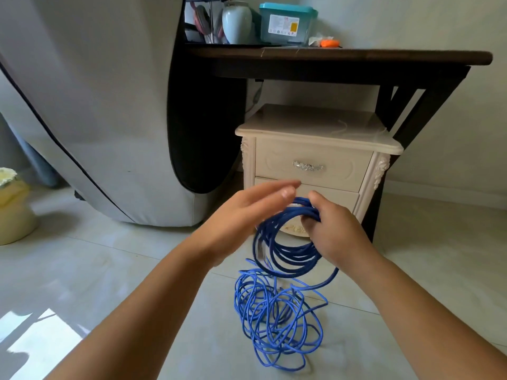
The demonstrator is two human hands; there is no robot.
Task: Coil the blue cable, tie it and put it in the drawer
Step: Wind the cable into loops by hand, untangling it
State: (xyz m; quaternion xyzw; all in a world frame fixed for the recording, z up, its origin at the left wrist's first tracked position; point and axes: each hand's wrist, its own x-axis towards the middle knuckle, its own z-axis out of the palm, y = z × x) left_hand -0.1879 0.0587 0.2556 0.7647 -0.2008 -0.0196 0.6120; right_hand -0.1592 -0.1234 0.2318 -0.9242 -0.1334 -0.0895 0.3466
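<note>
Two hands, one blue cable [277, 319]: much of it lay tangled on the floor [137, 270], nearest. Right hand [338, 231], grip curled round several finished loops, presumably keeping them together; left hand [247, 215] flat, holding nothing. Beyond, drawer [310, 165] stood closed. Farthest, teal box [288, 8] on the surface [356, 54]; label [284, 26] was unreadable.

Thin blue cable [277, 311]: solid blue throughout. Cream carved wooden nightstand [315, 124]: floral relief is seen on the corner posts, and an embossed oval frame on its cream top drawer front [274, 163]. Ornate metal handle [308, 166]: silver. Dark brown wooden surface [356, 56] is noted above. Translucent plastic box with teal lid [286, 12]: white label, yellow patch. Pale celadon ceramic vase [236, 21]: plain. Small orange object [329, 43]. Grey fabric cover [82, 105] is edged with dark piping. Glossy floor tiles [109, 270]: light grey.
</note>
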